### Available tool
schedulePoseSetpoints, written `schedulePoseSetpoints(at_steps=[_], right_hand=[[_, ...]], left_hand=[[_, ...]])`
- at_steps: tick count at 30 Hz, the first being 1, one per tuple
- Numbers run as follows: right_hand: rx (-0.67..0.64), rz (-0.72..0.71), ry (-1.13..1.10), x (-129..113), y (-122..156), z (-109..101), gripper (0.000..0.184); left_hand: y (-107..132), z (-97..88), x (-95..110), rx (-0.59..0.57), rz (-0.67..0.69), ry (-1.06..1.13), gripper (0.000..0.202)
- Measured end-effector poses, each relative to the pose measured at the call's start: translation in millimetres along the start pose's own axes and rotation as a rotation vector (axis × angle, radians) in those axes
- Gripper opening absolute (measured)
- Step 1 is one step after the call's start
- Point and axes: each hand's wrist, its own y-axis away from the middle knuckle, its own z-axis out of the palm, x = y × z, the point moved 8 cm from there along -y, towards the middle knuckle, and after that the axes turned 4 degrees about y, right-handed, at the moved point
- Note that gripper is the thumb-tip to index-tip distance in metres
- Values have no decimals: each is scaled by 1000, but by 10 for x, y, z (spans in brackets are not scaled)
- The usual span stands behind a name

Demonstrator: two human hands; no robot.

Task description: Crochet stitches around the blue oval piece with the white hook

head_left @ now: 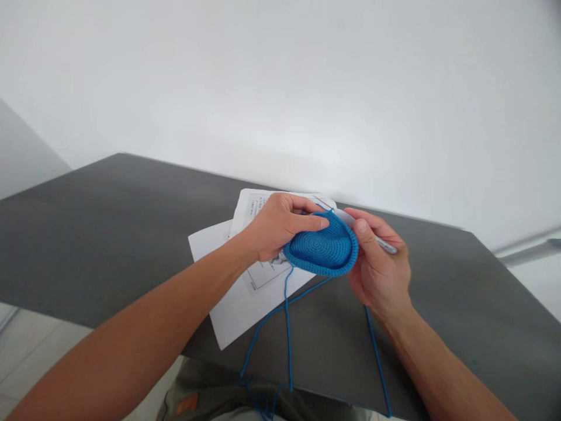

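Observation:
A round blue crochet piece [316,242] with a raised rim is held up above the table. My left hand [284,222] pinches its upper left edge, the thumb lying on the front face. In my right hand [380,257] is a crochet hook [385,244] with a pale grey handle, held between thumb and fingers. The hook's front end meets the top edge of the piece, where a short bit of blue yarn shows; its tip is too small to make out. A strand of blue yarn [375,345] runs down from below my right hand.
Overlapping printed paper sheets [228,313] lie beneath the work on the dark grey table [109,234]. Loose yarn strands [288,333] trail over the front edge towards my lap. A white wall [280,88] stands behind the table.

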Motion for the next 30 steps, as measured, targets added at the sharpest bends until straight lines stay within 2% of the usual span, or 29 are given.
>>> schedulePoseSetpoints(at_steps=[5, 10, 17, 30], right_hand=[[51, 6, -34, -1, 1, -16, 32], [29, 1, -26, -13, -9, -5, 29], [-4, -75, 46, -73, -23, -12, 26], [-81, -184, 321, -150, -87, -173, 20]], left_hand=[[21, -20, -16, 53, -29, -33, 18], [12, -46, -4, 86, 16, -63, 16], [7, -21, 45, 29, 118, -115, 29], [27, -37, 81, 38, 99, -208, 44]])
